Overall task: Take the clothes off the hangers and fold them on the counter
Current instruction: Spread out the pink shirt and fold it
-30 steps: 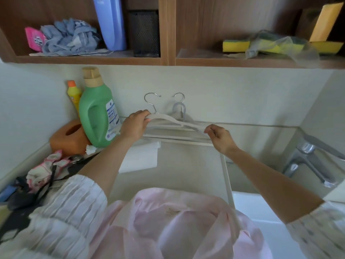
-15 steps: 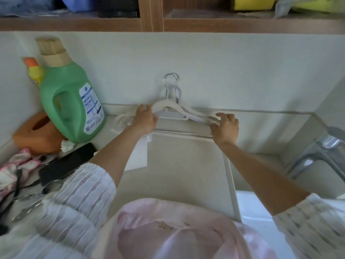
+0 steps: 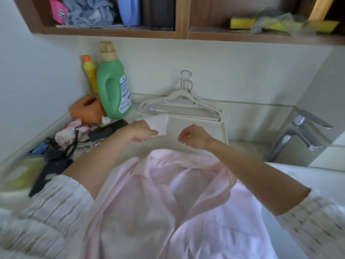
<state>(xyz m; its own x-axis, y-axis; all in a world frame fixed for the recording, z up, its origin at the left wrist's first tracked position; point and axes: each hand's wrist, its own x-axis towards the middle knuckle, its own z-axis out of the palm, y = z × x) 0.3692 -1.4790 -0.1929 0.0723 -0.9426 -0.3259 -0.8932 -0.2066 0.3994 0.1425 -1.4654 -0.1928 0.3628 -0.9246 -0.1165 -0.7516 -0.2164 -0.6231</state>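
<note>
A pale pink shirt (image 3: 168,193) lies spread on the counter (image 3: 169,141) right in front of me, collar towards the wall. Bare white hangers (image 3: 183,107) lean stacked against the back wall, their metal hooks pointing up. My left hand (image 3: 140,132) hovers above the counter just past the collar, fingers loosely curled and holding nothing. My right hand (image 3: 194,136) hovers level with it a little to the right, also loosely curled and empty. Both hands are apart from the hangers and the shirt.
A green detergent bottle (image 3: 113,88), a yellow bottle (image 3: 89,71) and an orange holder (image 3: 87,107) stand at the back left. A white folded item (image 3: 158,124) lies by my left hand. Clutter (image 3: 71,133) fills the left counter. A tap (image 3: 298,131) and sink are on the right. A shelf (image 3: 179,33) hangs overhead.
Both hands have let go of the hangers and pulled back towards me over the counter. The hangers stay leaning on the back wall.
</note>
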